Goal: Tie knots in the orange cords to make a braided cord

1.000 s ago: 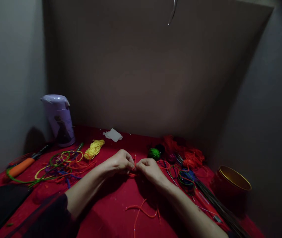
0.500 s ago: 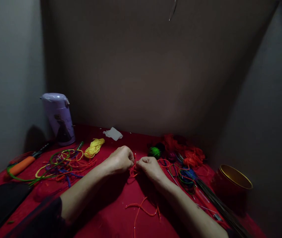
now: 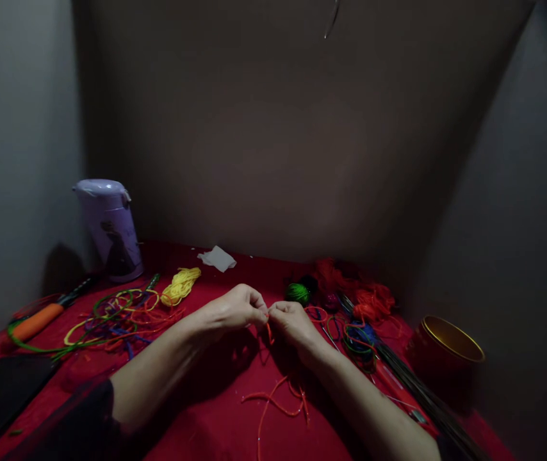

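Note:
Over the middle of the red cloth (image 3: 196,410), my left hand (image 3: 239,307) and my right hand (image 3: 293,323) meet at the fingertips. Both are closed in a pinch on an orange-red cord (image 3: 270,333), and a short bent piece of it hangs below the fingers. The exact shape of the cord between the fingertips is hidden. Nearer to me, a loose length of similar cord (image 3: 278,402) lies curled on the cloth between my forearms.
Tangled coloured cords (image 3: 124,314), a yellow yarn skein (image 3: 181,285), an orange-handled tool (image 3: 38,322) and a lilac flask (image 3: 110,230) stand or lie leftward. White paper (image 3: 218,258) lies behind. To the right are green yarn (image 3: 297,292), red yarn (image 3: 374,301) and a gold-rimmed pot (image 3: 446,352).
My hands have come together until the fingertips touch. The cord that stood up between them now mostly disappears into the fingers, with a bit hanging down. The view has shifted slightly.

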The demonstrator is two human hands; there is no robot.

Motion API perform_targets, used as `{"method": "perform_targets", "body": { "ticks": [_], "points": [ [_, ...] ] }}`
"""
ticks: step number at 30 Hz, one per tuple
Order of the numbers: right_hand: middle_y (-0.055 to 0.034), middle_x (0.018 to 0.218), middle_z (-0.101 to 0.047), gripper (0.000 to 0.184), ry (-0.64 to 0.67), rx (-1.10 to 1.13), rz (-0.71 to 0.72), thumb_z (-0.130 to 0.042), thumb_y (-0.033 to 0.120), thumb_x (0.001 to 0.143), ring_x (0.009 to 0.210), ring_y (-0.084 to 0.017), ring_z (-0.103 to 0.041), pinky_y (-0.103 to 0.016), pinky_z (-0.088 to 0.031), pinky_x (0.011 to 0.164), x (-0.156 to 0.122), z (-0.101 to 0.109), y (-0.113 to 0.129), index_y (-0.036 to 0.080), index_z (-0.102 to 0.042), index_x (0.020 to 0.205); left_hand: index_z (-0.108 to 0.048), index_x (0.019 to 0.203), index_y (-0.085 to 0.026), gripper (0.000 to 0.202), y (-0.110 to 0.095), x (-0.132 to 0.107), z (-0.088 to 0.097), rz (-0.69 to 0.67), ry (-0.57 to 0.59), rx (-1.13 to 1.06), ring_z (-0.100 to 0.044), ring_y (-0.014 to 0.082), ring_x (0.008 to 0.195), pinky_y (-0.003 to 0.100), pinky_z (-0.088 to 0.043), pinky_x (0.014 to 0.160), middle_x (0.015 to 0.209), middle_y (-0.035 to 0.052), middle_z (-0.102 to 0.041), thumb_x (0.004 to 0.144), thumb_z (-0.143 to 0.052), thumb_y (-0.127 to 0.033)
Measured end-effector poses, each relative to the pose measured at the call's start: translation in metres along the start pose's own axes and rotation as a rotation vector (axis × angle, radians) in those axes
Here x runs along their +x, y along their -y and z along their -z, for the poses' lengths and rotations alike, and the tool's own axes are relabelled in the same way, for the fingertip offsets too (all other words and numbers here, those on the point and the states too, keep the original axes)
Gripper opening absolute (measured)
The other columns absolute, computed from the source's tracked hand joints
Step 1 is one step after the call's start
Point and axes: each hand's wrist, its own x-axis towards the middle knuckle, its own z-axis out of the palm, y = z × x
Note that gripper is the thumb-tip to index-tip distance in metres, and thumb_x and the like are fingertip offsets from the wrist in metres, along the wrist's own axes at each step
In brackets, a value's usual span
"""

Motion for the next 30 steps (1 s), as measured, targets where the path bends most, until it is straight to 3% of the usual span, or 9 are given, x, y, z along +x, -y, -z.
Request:
{"method": "perform_targets", "body": {
  "ticks": [5,10,17,20,24,30],
  "points": [
    [0.0086,0.037,-0.033,0.016,-0.006,0.000,0.004,-0.049,0.020,0.062,0.034,-0.004,-0.023,-0.019,-0.014,0.037,0.001,0.001,-0.001,0.017,-0.043,0.047,-0.057,0.062,-0.013,0.010,-0.001,0.000,0.000,-0.026,-0.059,-0.038,-0.035,0.0067,0.046,0.021,-0.023,0.044,0.052,-0.0029,-0.049,0.056,-0.058,-0.021],
    [0.0079,0.037,-0.035,0.019,0.017,-0.021,0.017,-0.050,0.024,0.065,0.034,-0.004,-0.024,-0.020,-0.014,0.036,0.002,0.002,-0.003,0.017,-0.045,0.048,-0.054,0.067,-0.014,0.010,-0.004,-0.003,0.000,-0.010,0.065,-0.098,-0.037,0.0073,0.046,0.021,-0.023,0.044,0.055,0.0001,-0.056,0.060,-0.053,-0.022],
    [0.0090,0.039,-0.033,0.020,0.017,-0.010,0.010,-0.053,0.028,0.066,0.035,-0.004,-0.023,-0.020,-0.013,0.038,0.002,0.002,-0.002,0.018,-0.043,0.051,-0.054,0.060,-0.014,0.004,0.004,0.007,0.001,0.091,-0.153,-0.080,-0.031,0.0059,0.040,0.021,-0.019,0.041,0.044,-0.0043,-0.041,0.058,-0.053,-0.018],
    [0.0094,0.037,-0.031,0.020,0.026,-0.003,0.004,-0.054,0.026,0.063,0.035,-0.004,-0.022,-0.020,-0.013,0.037,0.003,0.003,-0.002,0.018,-0.042,0.049,-0.049,0.060,-0.016,0.001,0.008,0.009,-0.001,0.141,-0.093,-0.234,-0.034,0.0058,0.037,0.020,-0.015,0.038,0.048,-0.0016,-0.048,0.059,-0.050,-0.016],
    [0.0087,0.036,-0.031,0.013,0.080,0.002,-0.004,-0.049,0.019,0.060,0.034,-0.004,-0.021,-0.021,-0.011,0.036,0.004,0.004,-0.003,0.017,-0.046,0.047,-0.046,0.066,-0.017,0.006,0.009,0.007,-0.003,0.138,0.023,-0.344,-0.043,0.0068,0.039,0.019,-0.014,0.035,0.070,0.0063,-0.065,0.060,-0.047,-0.015],
    [0.0081,0.037,-0.034,0.015,0.067,0.022,-0.016,-0.047,0.019,0.061,0.034,-0.004,-0.022,-0.021,-0.013,0.036,0.004,0.005,-0.002,0.017,-0.044,0.047,-0.052,0.071,-0.016,0.011,0.010,0.007,-0.007,0.094,0.083,-0.135,-0.038,0.0076,0.031,0.018,-0.019,0.033,0.048,0.0017,-0.061,0.060,-0.050,-0.016]
  ]
}}
